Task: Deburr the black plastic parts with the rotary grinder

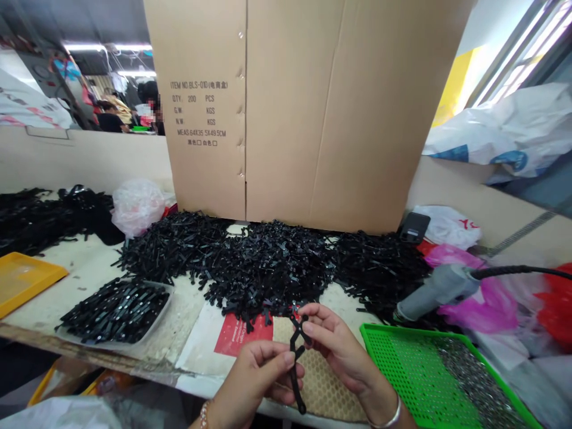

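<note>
Held in front of me are black strip-shaped pieces (296, 387) with round ends and small holes, crossing in an X near their upper end. My left hand (261, 369) pinches the lower stem between thumb and fingers, and one strip hangs below it. At the top, my right hand (335, 342) grips the crossed ends with thumb and fingertips. A honeycomb-patterned mat (330, 387) lies beneath the hands. Just beyond them rises a large pile of similar black pieces (268, 262). How the held strips are joined is too small to tell.
A clear tub (167, 301) of black strips stands left, near a yellow tray (27, 280). At right are a green basket (402, 369) with small metal parts and a grey corded tool (435, 292). A big cardboard box (286, 119) blocks the back.
</note>
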A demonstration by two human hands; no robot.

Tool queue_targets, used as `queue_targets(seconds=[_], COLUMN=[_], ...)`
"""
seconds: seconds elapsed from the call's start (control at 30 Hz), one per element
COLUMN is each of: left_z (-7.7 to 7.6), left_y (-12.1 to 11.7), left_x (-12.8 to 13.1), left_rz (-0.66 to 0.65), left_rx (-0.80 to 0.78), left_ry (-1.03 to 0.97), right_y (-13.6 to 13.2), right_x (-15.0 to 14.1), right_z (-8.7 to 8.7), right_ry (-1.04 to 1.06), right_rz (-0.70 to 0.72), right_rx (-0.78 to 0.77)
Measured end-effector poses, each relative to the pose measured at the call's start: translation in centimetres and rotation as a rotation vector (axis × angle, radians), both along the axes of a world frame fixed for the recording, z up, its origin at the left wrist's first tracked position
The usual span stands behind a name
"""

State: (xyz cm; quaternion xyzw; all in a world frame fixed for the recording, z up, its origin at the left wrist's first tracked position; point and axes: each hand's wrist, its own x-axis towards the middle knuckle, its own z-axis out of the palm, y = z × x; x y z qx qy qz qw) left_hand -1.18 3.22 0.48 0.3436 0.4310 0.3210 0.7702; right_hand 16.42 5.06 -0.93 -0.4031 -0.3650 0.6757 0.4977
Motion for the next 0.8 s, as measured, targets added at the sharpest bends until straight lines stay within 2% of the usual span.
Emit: queue_targets(seconds=[0.23,0.5,0.8], left_z=[0.3,0.0,0.1], left_y=[0.3,0.5,0.6], left_x=[0.2,0.4,0.5], left_rz=[-0.04,-0.038,-0.031], left_rx=[0.011,0.021,0.021], left_ry=[-0.004,0.001,-0.008], right_y=[0.0,0.0,-0.2], right_x=[-0.1,0.4,-0.2], right_z=[-0.2,-0.9,-0.8], right_ry=[0.083,0.014,-0.129], right_rz=[0.052,0.094,-0.014], right_rx=[-0.049,0.041,0.124])
